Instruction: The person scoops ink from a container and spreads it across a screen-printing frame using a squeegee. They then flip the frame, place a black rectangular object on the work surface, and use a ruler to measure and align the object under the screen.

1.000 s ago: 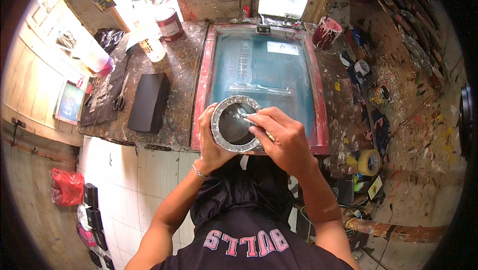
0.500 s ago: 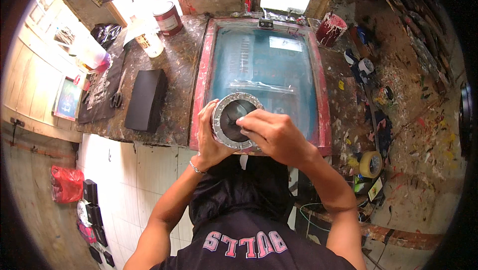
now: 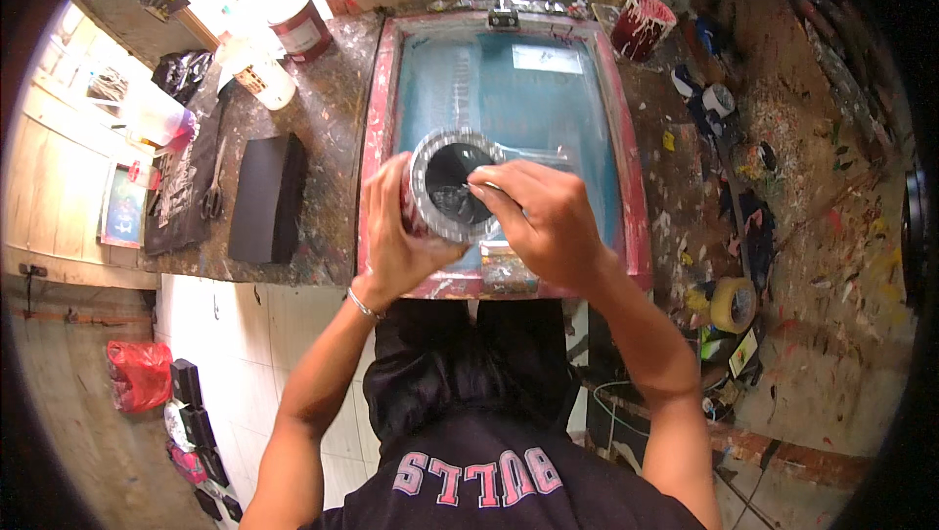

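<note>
My left hand (image 3: 393,222) is wrapped round the side of an open paint can (image 3: 419,202) with a grey, crusted rim. The can is tilted, held over the near part of a screen-printing frame (image 3: 626,178) with a red border and blue-green mesh. Dark, glossy ink (image 3: 458,202) shows inside it. Pinched in the fingers of my right hand (image 3: 543,212) is a thin, spoon-like utensil (image 3: 477,181), reaching into the can's mouth. Its lower end is hidden in the ink.
A black box-like block (image 3: 266,198) lies left of the frame, with scissors (image 3: 211,193) beyond it. Further back stand a red can (image 3: 301,33) and a pale plastic tub (image 3: 264,83). A paint-streaked can (image 3: 643,29) is at the back right; a tape roll (image 3: 733,305) sits nearer.
The can has moved away from my body and now tilts more, showing its red side. My right hand has travelled with it, keeping the utensil inside. The view has shifted slightly.
</note>
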`<state>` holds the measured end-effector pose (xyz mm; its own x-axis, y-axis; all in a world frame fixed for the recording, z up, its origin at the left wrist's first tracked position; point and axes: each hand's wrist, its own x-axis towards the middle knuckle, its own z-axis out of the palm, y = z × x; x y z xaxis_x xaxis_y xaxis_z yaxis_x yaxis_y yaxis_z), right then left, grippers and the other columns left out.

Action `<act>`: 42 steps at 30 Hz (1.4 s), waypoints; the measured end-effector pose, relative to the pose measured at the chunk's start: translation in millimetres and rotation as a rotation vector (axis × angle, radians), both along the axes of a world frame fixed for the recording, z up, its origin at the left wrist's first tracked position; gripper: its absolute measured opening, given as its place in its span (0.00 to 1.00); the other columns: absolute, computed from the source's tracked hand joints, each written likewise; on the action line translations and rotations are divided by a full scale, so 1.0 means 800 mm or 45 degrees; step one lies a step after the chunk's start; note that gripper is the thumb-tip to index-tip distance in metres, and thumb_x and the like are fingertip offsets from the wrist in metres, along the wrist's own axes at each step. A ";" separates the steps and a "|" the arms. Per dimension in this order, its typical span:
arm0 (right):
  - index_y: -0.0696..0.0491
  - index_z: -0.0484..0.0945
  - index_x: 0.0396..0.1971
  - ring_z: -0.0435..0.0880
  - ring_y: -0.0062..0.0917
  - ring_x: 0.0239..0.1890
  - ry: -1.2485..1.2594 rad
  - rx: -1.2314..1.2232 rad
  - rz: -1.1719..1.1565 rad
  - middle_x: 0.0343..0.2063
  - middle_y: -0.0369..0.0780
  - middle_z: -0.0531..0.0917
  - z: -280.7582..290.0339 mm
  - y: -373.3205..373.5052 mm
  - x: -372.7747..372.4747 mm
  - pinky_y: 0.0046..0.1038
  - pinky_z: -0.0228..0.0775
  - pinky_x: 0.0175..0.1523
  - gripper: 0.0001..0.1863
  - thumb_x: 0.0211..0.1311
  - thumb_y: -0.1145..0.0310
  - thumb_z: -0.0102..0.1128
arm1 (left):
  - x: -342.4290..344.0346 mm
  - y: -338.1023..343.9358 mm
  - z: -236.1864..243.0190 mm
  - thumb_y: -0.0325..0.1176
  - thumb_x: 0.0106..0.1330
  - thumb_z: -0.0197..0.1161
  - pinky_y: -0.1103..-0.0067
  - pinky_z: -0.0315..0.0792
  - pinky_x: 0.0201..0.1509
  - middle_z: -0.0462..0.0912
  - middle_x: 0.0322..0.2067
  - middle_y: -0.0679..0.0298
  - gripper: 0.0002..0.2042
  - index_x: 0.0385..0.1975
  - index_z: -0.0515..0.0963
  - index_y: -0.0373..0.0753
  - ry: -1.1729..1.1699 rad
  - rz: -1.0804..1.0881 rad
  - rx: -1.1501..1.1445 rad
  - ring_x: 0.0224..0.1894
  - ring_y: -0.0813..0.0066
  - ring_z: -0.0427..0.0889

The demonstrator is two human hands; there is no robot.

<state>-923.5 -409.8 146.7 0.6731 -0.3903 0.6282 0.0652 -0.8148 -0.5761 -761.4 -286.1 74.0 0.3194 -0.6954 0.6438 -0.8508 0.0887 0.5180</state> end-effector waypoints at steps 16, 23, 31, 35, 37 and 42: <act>0.62 0.83 0.34 0.85 0.43 0.27 -0.009 0.186 0.002 0.28 0.53 0.84 0.002 -0.053 0.023 0.34 0.75 0.34 0.07 0.63 0.74 0.61 | 0.019 -0.054 0.017 0.40 0.31 0.83 0.60 0.63 0.63 0.72 0.52 0.51 0.54 0.64 0.62 0.33 0.014 -0.004 0.134 0.55 0.51 0.69; 0.62 0.84 0.33 0.83 0.30 0.21 0.108 0.507 -0.151 0.22 0.50 0.83 -0.032 -0.070 0.038 0.33 0.72 0.29 0.09 0.62 0.71 0.62 | 0.017 -0.054 0.024 0.38 0.30 0.85 0.60 0.65 0.63 0.72 0.53 0.52 0.53 0.64 0.63 0.34 -0.023 0.032 0.286 0.56 0.52 0.71; 0.58 0.84 0.30 0.78 0.15 0.21 -0.070 1.288 -0.247 0.21 0.34 0.82 -0.042 -0.121 0.030 0.19 0.71 0.25 0.07 0.66 0.71 0.62 | 0.019 -0.054 0.022 0.38 0.30 0.85 0.60 0.60 0.66 0.72 0.54 0.54 0.54 0.64 0.63 0.35 0.027 0.056 0.470 0.59 0.53 0.68; 0.59 0.85 0.33 0.80 0.16 0.22 -0.159 1.288 -0.261 0.23 0.36 0.84 -0.036 -0.150 0.008 0.20 0.72 0.27 0.07 0.65 0.71 0.63 | 0.020 -0.050 0.020 0.39 0.30 0.84 0.60 0.59 0.67 0.71 0.54 0.54 0.54 0.65 0.63 0.35 -0.001 0.083 0.544 0.60 0.54 0.67; 0.58 0.85 0.35 0.80 0.16 0.22 -0.184 1.244 -0.304 0.24 0.36 0.84 -0.030 -0.163 -0.004 0.19 0.74 0.28 0.07 0.65 0.70 0.65 | 0.022 -0.049 0.016 0.42 0.32 0.81 0.58 0.58 0.65 0.71 0.52 0.51 0.54 0.65 0.61 0.34 -0.023 0.098 0.555 0.57 0.50 0.67; 0.57 0.85 0.36 0.80 0.15 0.23 -0.227 1.119 -0.374 0.25 0.35 0.85 -0.022 -0.187 -0.031 0.18 0.73 0.29 0.07 0.66 0.69 0.65 | 0.022 -0.036 0.019 0.41 0.31 0.81 0.58 0.58 0.66 0.70 0.54 0.50 0.54 0.65 0.61 0.34 -0.056 0.196 0.597 0.57 0.50 0.67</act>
